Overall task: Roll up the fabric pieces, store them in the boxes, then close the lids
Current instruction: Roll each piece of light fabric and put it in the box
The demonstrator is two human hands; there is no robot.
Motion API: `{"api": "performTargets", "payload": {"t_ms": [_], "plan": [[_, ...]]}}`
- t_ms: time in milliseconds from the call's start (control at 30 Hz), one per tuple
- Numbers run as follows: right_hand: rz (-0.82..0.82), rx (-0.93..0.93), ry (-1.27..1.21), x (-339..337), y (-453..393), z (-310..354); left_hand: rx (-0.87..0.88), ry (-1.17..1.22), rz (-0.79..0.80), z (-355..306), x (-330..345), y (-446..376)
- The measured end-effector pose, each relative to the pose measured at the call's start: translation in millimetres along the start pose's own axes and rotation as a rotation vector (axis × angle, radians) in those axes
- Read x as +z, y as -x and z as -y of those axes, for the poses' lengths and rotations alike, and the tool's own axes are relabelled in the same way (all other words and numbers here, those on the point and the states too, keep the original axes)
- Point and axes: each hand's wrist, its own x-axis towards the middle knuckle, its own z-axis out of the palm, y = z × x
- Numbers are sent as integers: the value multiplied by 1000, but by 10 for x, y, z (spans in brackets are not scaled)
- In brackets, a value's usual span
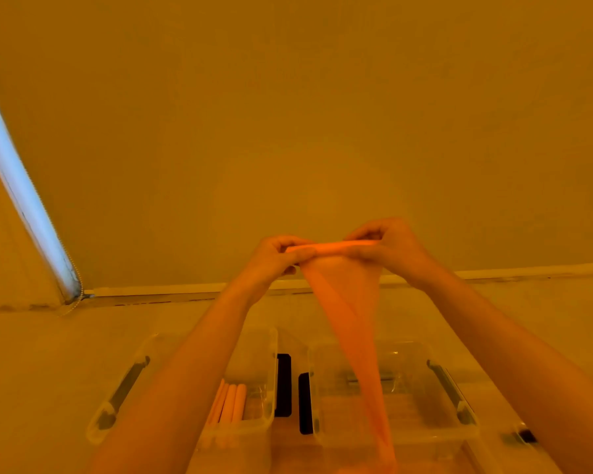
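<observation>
I hold an orange fabric piece up at chest height. Its top edge is rolled into a thin tube between my hands, and the rest hangs down in a narrowing strip over the boxes. My left hand pinches the roll's left end; my right hand pinches its right end. Below stand two clear plastic boxes. The left box holds several rolled fabric pieces. The right box is partly hidden behind the hanging fabric. Both boxes are open.
Dark latches sit between the two boxes, and grey handles mark their outer sides. An orange tent wall fills the background, with a zipped opening at the left. The floor meets the wall along a seam.
</observation>
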Motion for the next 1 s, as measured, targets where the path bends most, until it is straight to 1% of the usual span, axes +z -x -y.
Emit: {"api": "performTargets", "payload": {"t_ms": [100, 267, 367, 533, 667, 767, 1000], "plan": [[-40, -9, -19, -193, -127, 314, 56, 39, -30, -342, -72, -133], [-47, -19, 2, -511, -264, 854, 160, 13, -35, -941, -132, -192], [-46, -56, 7, -707, -278, 1156, 222, -2, -39, -1269, -136, -180], [-65, -116, 7, -946, -257, 1455, 283, 8, -30, -1559, -110, -175], [-62, -110, 30, -976, -227, 1361, 304, -13, -49, -1505, 25, -191], [-22, -72, 19, -955, -177, 1153, 296, -59, -89, -1355, 163, -169], [94, 86, -164, -948, -70, 577, 197, -99, -103, -967, 351, -76]]}}
